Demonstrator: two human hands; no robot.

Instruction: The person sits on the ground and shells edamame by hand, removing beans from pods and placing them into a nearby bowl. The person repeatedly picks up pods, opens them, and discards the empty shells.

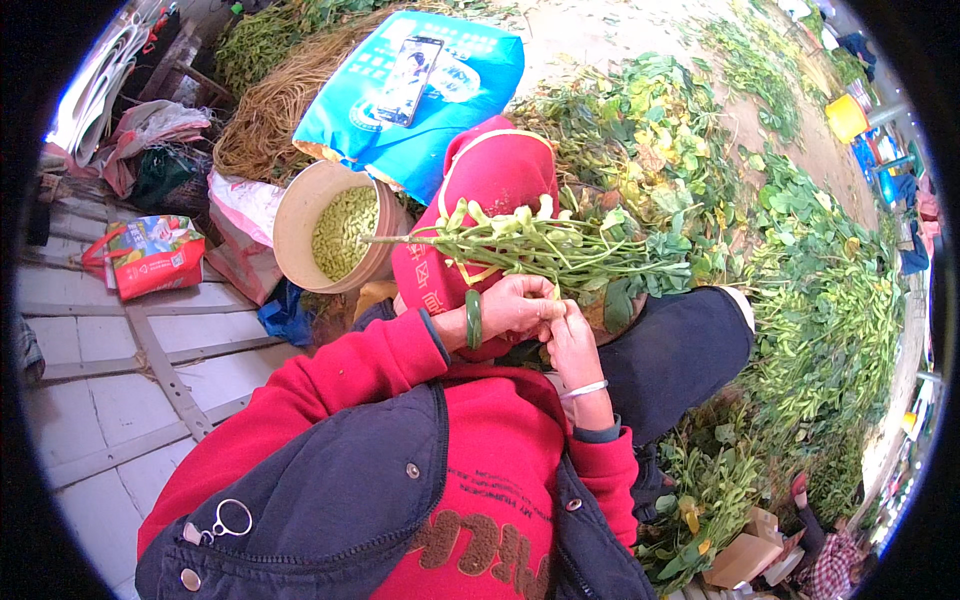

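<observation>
In front of my chest, my left hand (517, 307), with a green bangle at its wrist, meets my right hand (574, 341), which wears a silver-coloured bangle. Their fingertips pinch a small green bean pod (556, 291), mostly hidden by the fingers. Just beyond them a cut bean stalk with pods and leaves (525, 240) lies across the red apron (502, 169) over my lap. Left of the lap stands a pale plastic bucket (289, 232), tilted in this view, holding many shelled green beans (346, 232).
A smartphone (410, 81) rests on a blue printed sack (480, 64) ahead. Bean plants (810, 300) are heaped along the right. At left are a red printed bag (161, 259) and white floor tiles (105, 337). Another person (829, 559) is at the lower right, beside cardboard boxes (742, 559).
</observation>
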